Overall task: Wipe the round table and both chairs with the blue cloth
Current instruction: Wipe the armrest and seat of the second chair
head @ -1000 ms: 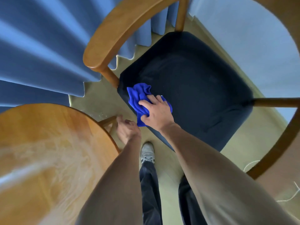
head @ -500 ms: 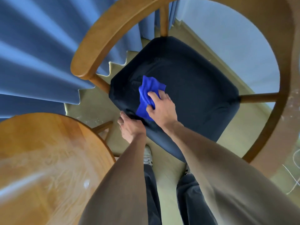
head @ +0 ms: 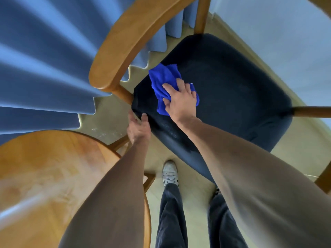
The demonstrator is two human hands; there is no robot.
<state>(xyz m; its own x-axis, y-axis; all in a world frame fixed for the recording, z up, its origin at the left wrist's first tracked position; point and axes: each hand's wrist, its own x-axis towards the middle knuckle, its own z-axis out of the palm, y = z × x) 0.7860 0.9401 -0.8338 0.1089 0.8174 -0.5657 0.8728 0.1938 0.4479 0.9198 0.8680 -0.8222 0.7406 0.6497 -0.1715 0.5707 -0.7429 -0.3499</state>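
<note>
A wooden chair with a dark navy seat (head: pixel 232 86) and a curved wooden backrest (head: pixel 125 42) stands in front of me. The bright blue cloth (head: pixel 162 77) lies crumpled on the seat's left part. My right hand (head: pixel 180 102) presses down on it, fingers spread and thumb hooked in its folds. My left hand (head: pixel 138 128) grips the seat's near-left corner, thumb on top. The round wooden table (head: pixel 53 167) fills the lower left, partly hidden by my left forearm.
Blue pleated curtains (head: pixel 44 68) hang at the left behind the chair. A pale blue wall (head: pixel 277 33) runs at the right. My legs and a grey shoe (head: pixel 169 172) stand on the beige floor between table and chair.
My right hand has slid the cloth from the seat's front corner further in and toward the left side. My left hand has come up to grip the seat corner.
</note>
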